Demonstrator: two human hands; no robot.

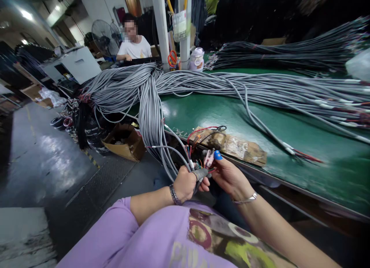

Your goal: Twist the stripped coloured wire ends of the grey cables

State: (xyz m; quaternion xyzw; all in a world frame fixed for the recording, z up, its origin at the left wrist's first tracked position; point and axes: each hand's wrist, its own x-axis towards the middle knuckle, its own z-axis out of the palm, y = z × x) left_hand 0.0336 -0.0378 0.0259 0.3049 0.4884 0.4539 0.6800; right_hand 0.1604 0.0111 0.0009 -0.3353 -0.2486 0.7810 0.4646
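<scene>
My left hand (187, 182) is closed around the stripped ends of grey cables (179, 157), whose thin coloured wires fan out above the fist. Grey covering wraps at least one of its fingers. Close beside it, my right hand (228, 177) is closed in a pinch, a blue cover on the thumb tip. At that thumb tip is a small pale pink clip-like piece (208, 159), close to the coloured wires; its exact kind is unclear. The held cables run up into a thick grey cable bundle (150, 114) draped over the table edge.
On the green table (202, 110) lie a taped cardboard strip (245, 149), long grey cables (274, 89) and black cables (277, 56). Orange scissors (172, 58) hang at a post. A cardboard box (124, 143) stands below left. A person (134, 44) sits beyond the bundle.
</scene>
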